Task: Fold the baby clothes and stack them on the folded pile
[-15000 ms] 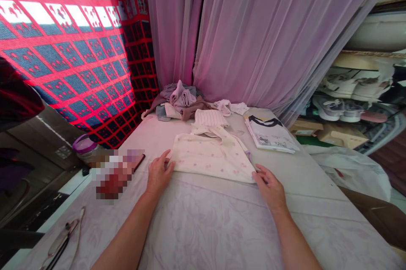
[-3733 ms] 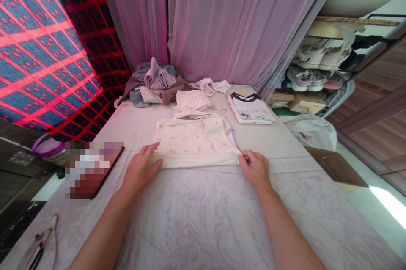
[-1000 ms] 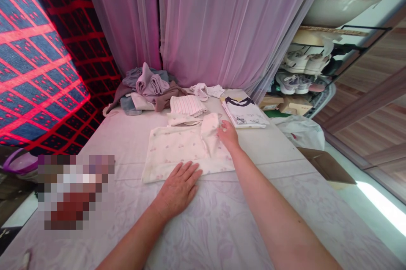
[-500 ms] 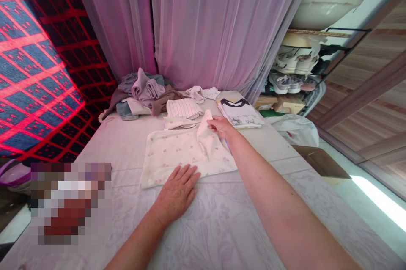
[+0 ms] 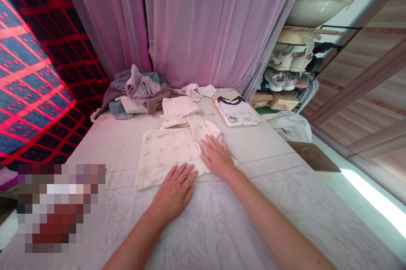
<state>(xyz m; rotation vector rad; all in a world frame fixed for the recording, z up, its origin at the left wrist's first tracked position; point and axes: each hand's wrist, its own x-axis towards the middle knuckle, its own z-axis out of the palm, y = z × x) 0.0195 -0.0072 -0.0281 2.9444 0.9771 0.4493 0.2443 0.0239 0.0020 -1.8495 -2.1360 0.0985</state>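
A cream shirt with small pinkish prints lies partly folded on the light, flower-patterned cover, one sleeve laid over its body. Flat on its near edge rests my left hand, fingers stretched out. My right hand presses on the shirt's right part, fingers spread, close to a lilac-trimmed edge. Just beyond the shirt is a striped folded garment. To the right of that sits a stack of folded white T-shirts, the top one with a dark collar.
A heap of crumpled clothes lies at the back left, before a purple curtain. At the right stands a rack with shoes and a white basin. An open cardboard box is below the bed's right edge.
My right hand has let go of the raised sleeve and come down flat, nearer to me. The sleeve now lies on the shirt. My left hand stays on the near edge.
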